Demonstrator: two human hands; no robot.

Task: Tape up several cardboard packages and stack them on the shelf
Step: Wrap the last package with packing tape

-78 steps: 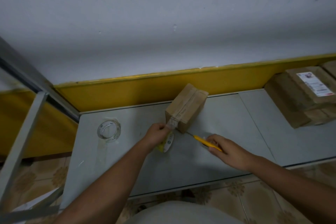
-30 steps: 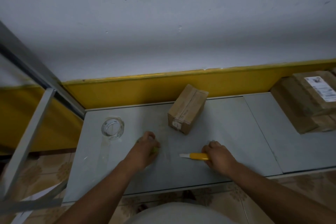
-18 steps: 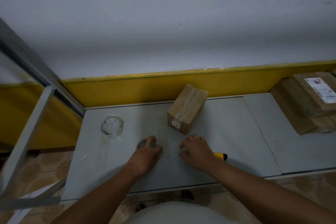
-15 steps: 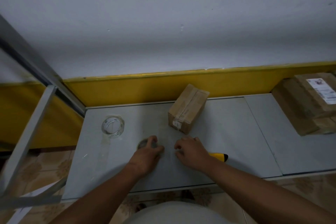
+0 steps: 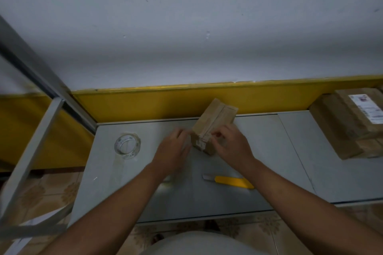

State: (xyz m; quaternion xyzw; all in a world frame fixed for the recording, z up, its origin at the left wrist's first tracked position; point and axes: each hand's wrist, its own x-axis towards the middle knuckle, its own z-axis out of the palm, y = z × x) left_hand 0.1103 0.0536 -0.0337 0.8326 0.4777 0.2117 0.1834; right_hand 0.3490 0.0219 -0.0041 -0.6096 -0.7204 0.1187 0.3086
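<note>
Firmly smooth tape (image 5: 214, 122) down with right hand (image 5: 230, 144), curled on box (image 5: 228, 114); steady with left hand (image 5: 173, 149), grip blurred, cannot tell.

Mid shelf (image 5: 290, 161), toward far edge: small cardboard box (image 5: 215, 118); left hand (image 5: 173, 151) at its left side, right hand (image 5: 230, 144) on its near-right corner. Well left, tape roll (image 5: 127, 146). Nearer, utility knife (image 5: 230, 181). Far right, stacked packages (image 5: 348, 128).
</note>
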